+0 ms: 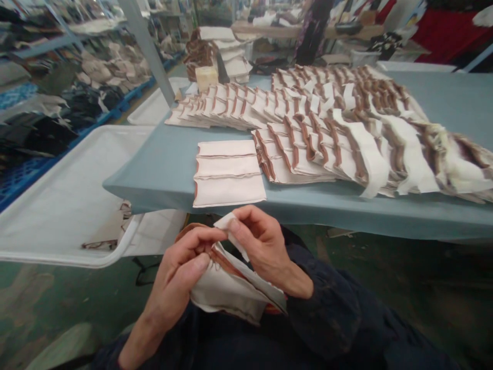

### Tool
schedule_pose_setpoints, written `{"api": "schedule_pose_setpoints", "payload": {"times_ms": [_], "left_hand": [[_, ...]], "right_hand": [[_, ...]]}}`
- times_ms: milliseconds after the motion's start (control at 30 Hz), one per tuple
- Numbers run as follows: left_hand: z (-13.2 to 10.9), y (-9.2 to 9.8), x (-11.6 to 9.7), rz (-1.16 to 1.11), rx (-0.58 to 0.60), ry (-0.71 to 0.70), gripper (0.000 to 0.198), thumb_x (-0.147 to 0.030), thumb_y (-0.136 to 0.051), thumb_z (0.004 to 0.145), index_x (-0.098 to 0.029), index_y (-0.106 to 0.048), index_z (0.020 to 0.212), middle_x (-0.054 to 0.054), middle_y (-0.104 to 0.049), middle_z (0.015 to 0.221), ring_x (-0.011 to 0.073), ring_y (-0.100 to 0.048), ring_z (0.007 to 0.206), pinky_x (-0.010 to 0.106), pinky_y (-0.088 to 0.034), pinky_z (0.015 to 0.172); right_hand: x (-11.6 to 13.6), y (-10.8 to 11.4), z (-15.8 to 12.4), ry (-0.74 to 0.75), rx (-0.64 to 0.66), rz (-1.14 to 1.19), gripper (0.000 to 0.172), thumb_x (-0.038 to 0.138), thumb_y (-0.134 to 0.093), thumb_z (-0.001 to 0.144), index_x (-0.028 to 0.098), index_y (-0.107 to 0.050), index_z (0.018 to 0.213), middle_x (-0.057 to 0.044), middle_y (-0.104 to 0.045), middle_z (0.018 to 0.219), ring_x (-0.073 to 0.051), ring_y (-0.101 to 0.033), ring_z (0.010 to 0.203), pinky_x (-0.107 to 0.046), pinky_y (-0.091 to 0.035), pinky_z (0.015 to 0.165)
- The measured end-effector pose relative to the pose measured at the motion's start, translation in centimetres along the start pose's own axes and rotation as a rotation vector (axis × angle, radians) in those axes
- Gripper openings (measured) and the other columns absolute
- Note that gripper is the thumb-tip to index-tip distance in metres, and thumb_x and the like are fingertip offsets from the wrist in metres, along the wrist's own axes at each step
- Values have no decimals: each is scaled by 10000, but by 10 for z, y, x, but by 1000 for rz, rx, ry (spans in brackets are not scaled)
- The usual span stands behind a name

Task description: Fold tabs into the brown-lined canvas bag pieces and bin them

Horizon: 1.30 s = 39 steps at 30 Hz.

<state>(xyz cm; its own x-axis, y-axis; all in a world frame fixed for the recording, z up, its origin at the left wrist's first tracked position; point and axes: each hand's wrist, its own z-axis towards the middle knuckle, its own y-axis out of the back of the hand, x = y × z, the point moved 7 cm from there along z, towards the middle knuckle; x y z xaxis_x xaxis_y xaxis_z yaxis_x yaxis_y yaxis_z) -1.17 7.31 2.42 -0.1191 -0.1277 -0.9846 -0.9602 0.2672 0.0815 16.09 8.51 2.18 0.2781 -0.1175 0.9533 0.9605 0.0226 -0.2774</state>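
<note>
Low in the view, a cream fabric panel [227, 290] with reddish-brown edging hangs folded above the lap. My left hand [179, 272] pinches its upper left edge, where loose threads show. Thumb and fingers of my right hand [258, 241] are closed on a small white strip [224, 221], just above the panel. The two hands are close together, the left fingertips near the strip. Beyond them, a flat cream panel [229, 177] with stitched ridges lies at the table's front edge.
Overlapping rows of cream and brown panels [300, 149] cover much of the blue-grey table [169, 174], some with white strips on top. A white tray [73, 180] stands at the left. Behind are a metal post [146, 46], stacked pieces [231, 56] and a standing person [311, 31].
</note>
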Motion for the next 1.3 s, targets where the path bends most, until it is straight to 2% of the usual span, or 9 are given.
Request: {"api": "schedule_pose_setpoints", "payload": {"times_ms": [100,167,300,400,500,667,900,1033,1300], "left_hand": [[-4,0,3,-110,-35,52,397,-456,-906,871,-237,-732,1153,-21,-694,812,146,-597,644,217,-465,584],[-4,1,6,-152,-57,116,409,-448,-942,852,-244,-680,1090,-44,-688,783,128,-592,624,196,-465,584],[4,-5,19,-56,55,257,448,-554,-962,798,-207,-707,922,-17,-699,695,142,-580,583,203,-441,523],[9,-4,20,80,66,194,403,-567,-923,818,-188,-785,826,18,-710,689,161,-576,609,217,-438,516],[9,-2,11,158,58,56,332,-513,-877,880,-199,-839,778,63,-775,783,201,-659,701,249,-518,601],[6,-1,2,157,92,-30,281,-476,-804,970,-233,-918,888,103,-841,996,238,-747,810,263,-565,651],[3,2,-7,138,-6,-99,198,-410,-814,927,-257,-908,843,63,-821,873,232,-713,789,282,-567,716],[2,3,-6,152,-67,-125,179,-391,-816,902,-252,-895,821,72,-842,923,255,-727,840,314,-580,766],[3,0,-4,148,-82,-107,183,-394,-796,875,-240,-839,787,61,-837,876,255,-756,808,317,-596,715]], "right_hand": [[-1,11,5,-51,-40,27,548,735,-831,941,198,-722,934,31,-661,736,-112,-537,628,-250,-501,629],[-5,13,3,-132,-11,57,594,766,-859,898,191,-711,907,62,-582,652,-89,-448,561,-227,-421,552],[-17,8,-20,-320,99,102,618,778,-880,877,180,-727,919,85,-515,597,-73,-372,515,-214,-353,501],[-31,5,-42,-436,122,121,634,781,-901,852,174,-738,933,69,-556,620,-70,-389,511,-212,-332,488],[-42,5,-56,-491,83,105,639,775,-924,822,176,-743,948,27,-654,708,-87,-486,571,-214,-377,534],[-36,8,-54,-443,1,23,554,691,-942,835,195,-708,911,37,-628,694,-95,-477,585,-215,-360,539],[-15,3,-42,-344,-25,-72,430,593,-871,905,205,-689,880,56,-565,655,-95,-431,559,-217,-345,514],[-13,0,-41,-340,-31,-155,367,545,-812,912,196,-700,892,45,-593,649,-94,-430,544,-226,-322,511],[-15,-1,-39,-321,-68,-300,345,539,-745,922,197,-714,897,39,-627,637,-114,-469,543,-249,-342,526]]}}
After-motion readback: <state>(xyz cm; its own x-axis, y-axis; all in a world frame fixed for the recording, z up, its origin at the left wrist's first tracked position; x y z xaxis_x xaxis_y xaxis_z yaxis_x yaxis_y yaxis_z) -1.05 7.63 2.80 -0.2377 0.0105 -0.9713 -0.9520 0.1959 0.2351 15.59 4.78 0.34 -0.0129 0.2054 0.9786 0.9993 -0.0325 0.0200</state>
